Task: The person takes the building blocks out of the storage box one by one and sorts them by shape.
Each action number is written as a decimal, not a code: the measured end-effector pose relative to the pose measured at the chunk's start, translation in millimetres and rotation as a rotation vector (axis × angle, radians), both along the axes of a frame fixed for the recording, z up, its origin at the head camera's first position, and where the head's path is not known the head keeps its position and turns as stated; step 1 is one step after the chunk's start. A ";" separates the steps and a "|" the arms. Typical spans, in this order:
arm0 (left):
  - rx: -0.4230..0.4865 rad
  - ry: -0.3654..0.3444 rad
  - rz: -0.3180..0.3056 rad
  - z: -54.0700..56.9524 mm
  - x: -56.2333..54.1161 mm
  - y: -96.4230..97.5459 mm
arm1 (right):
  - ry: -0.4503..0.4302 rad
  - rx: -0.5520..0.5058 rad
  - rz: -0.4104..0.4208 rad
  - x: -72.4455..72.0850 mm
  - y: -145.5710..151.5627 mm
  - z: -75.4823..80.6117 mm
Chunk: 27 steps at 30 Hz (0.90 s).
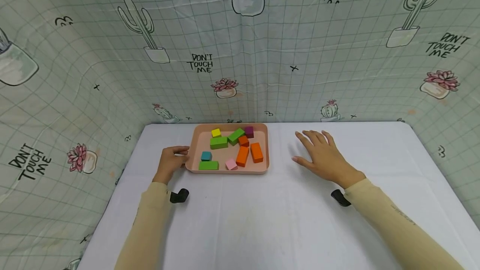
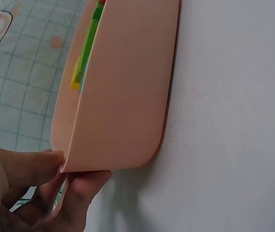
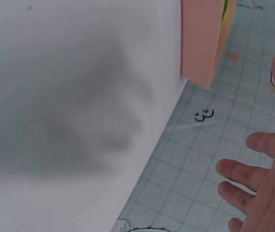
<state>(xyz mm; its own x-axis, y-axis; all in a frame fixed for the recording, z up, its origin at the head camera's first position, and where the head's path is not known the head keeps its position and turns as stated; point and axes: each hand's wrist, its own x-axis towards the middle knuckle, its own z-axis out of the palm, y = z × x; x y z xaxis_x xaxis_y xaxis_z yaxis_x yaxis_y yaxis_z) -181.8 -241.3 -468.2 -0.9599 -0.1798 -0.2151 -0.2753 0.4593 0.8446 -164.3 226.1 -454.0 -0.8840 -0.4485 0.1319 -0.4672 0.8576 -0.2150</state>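
Note:
A shallow pink tray (image 1: 225, 171) stands at the back of the white table, with several coloured wooden-looking blocks lying in it. Green blocks (image 1: 219, 143), upright-looking orange blocks (image 1: 242, 156), a yellow cube (image 1: 216, 133), a blue cube (image 1: 206, 156), a purple cube (image 1: 249, 132) and a pale pink cube (image 1: 231, 164) are among them. My left hand (image 1: 171, 163) pinches the tray's left end; in the left wrist view its thumb (image 2: 36, 166) lies at the rim with fingers under it. Right of the tray, my right hand (image 1: 326, 159) hovers over the table with fingers spread, holding nothing.
The white table (image 1: 255, 220) reaches back to a hanging cloth (image 1: 277, 45) printed with cacti and a grid. Cloth also hangs at both sides. A black strap piece (image 1: 179, 196) sits at the left wrist, another (image 1: 340, 198) at the right.

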 end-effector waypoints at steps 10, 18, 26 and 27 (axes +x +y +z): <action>-0.005 -0.047 -0.005 5.0 -2.2 0.6 | 0.037 -0.004 0.044 -10.4 -33.6 3.8; 0.026 -0.054 0.001 6.8 -1.5 0.7 | 0.067 -0.004 0.097 -16.4 -59.7 0.1; 0.050 -0.053 0.005 4.9 -2.8 -0.8 | 0.101 -0.020 0.129 -20.3 -78.1 -10.4; 0.051 -0.053 0.005 4.9 -2.8 -0.7 | 0.097 -0.021 0.130 -20.5 -80.4 -11.4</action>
